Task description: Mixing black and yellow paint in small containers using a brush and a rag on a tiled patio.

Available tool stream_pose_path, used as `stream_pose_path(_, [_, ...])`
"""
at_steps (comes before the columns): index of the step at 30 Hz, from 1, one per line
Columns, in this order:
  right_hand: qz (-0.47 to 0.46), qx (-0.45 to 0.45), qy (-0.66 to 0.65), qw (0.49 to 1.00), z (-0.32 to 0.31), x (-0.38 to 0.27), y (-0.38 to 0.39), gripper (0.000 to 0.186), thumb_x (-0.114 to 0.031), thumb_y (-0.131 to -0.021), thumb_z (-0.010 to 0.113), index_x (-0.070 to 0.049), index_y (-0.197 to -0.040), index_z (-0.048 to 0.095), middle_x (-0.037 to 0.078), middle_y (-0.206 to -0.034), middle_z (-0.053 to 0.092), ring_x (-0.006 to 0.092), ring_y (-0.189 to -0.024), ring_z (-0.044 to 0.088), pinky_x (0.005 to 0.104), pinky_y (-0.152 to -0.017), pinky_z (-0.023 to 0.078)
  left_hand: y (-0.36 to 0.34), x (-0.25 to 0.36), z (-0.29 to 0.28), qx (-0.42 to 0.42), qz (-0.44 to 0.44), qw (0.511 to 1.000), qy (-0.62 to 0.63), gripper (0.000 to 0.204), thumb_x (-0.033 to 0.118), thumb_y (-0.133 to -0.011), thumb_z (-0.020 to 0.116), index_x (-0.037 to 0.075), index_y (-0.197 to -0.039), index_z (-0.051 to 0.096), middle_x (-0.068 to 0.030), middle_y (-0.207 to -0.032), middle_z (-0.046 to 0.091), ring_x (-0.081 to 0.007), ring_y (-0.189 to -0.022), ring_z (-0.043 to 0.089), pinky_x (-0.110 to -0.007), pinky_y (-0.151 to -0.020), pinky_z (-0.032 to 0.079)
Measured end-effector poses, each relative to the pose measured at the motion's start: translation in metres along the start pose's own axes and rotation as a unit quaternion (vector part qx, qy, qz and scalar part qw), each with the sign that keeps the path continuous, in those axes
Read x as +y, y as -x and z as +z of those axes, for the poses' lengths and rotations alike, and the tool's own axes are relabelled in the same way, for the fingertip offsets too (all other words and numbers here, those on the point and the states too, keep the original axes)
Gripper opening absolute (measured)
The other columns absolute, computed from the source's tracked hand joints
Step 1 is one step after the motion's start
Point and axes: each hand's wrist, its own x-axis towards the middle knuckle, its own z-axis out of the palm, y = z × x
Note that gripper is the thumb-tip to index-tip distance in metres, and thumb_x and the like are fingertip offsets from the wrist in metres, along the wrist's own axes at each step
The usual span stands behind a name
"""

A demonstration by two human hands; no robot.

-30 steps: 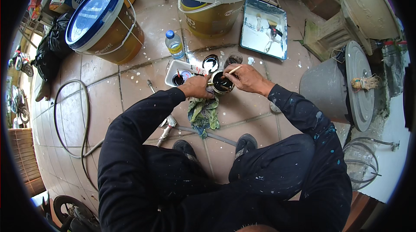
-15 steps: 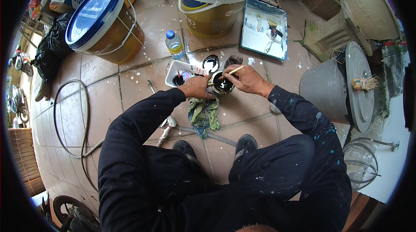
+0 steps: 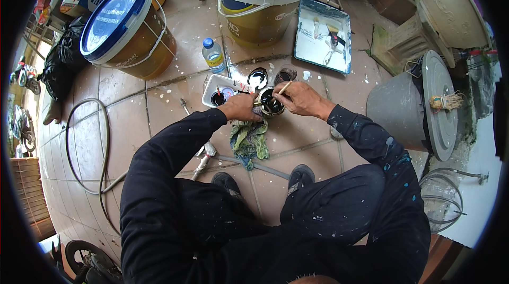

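Observation:
A small open can (image 3: 272, 113) of black paint stands on the tiles in front of me. My left hand (image 3: 242, 107) is closed against its left side, steadying it by the rim. Between the fingers of my right hand (image 3: 303, 99) is a thin pale wooden stick (image 3: 284, 88), its lower end dipped into the paint; that end's shape cannot be made out. Left of the can, a white tray (image 3: 208, 93) holds a small pot of dark paint (image 3: 218, 98). A paint-smeared lid (image 3: 257, 78) lies just beyond. A crumpled green rag (image 3: 249, 141) touches the floor below my left hand.
Blue-lidded buckets (image 3: 265, 16) stand ahead and at the left (image 3: 135, 45). A water bottle (image 3: 213, 56) is near the tray. A paint tray (image 3: 339, 64) with brushes lies at the far right. A spray gun (image 3: 204, 159) and hose (image 3: 106, 141) lie left; a grey bin (image 3: 395, 106) stands right.
The stick in my right hand has tipped more upright inside the can, and its upper end has shifted left. My left hand keeps its place at the can.

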Motion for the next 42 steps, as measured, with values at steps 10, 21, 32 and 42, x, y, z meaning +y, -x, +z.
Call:
stream_pose_path(10, [-0.029,0.041,0.047,0.998,0.001,0.006,0.001,0.013,-0.015,-0.100,0.066,-0.004,-0.107,0.070,0.015,-0.097,0.070,0.0380,-0.088,0.069,0.0448,-0.077,0.055,0.002,0.001,0.001,0.026,0.007,1.000,0.002,0.086,0.053,-0.077,0.086,-0.003,-0.134,0.055,-0.0279,-0.110,0.073,-0.0422,-0.103,0.072,-0.048,-0.092,0.057])
stream_pose_path(21, [0.013,0.042,-0.034,0.998,0.007,0.003,-0.004,0.024,-0.021,-0.101,0.062,-0.002,-0.113,0.073,0.020,-0.093,0.074,0.0403,-0.087,0.071,0.0466,-0.079,0.056,0.000,0.001,-0.001,-0.002,0.001,1.000,-0.006,0.095,0.054,-0.077,0.084,-0.005,-0.144,0.049,-0.0289,-0.112,0.073,-0.0427,-0.105,0.072,-0.048,-0.092,0.057])
stream_pose_path(32, [0.012,-0.011,-0.010,1.000,0.006,-0.009,0.001,0.020,-0.021,-0.101,0.064,-0.004,-0.104,0.071,0.019,-0.091,0.071,0.0376,-0.086,0.070,0.0447,-0.076,0.057,0.000,-0.006,0.006,0.035,0.020,0.999,-0.006,0.088,0.056,-0.077,0.085,-0.003,-0.135,0.054,-0.0285,-0.106,0.073,-0.0431,-0.099,0.072,-0.048,-0.089,0.057])
stream_pose_path(42, [0.006,-0.023,0.052,0.998,0.000,-0.008,0.005,0.016,-0.019,-0.099,0.066,-0.005,-0.106,0.071,0.017,-0.094,0.071,0.0379,-0.085,0.069,0.0437,-0.075,0.057,0.001,-0.003,0.003,0.029,0.016,0.999,0.001,0.086,0.055,-0.077,0.085,-0.003,-0.133,0.055,-0.0279,-0.106,0.073,-0.0427,-0.100,0.072,-0.048,-0.089,0.057])
